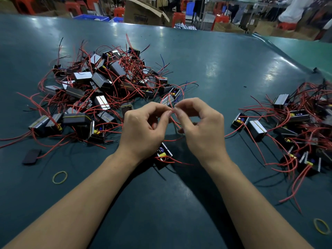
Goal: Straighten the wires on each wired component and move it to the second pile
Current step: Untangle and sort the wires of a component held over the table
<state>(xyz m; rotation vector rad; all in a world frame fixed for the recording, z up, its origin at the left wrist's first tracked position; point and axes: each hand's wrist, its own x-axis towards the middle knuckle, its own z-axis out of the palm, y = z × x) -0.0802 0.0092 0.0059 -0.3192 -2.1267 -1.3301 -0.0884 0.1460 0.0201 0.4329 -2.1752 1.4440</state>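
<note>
A small black wired component with a yellow part and red wires sits on the green table just below my hands, partly hidden by my left wrist. My left hand and my right hand meet fingertip to fingertip, both pinching a thin red wire that loops up between them. A large tangled pile of components with red and black wires lies to the left. A second pile lies at the right edge.
The green table stretches back to a raised edge. A loose black block and a yellow rubber band lie at the front left; another rubber band is at the front right. Cardboard boxes and red stools stand behind.
</note>
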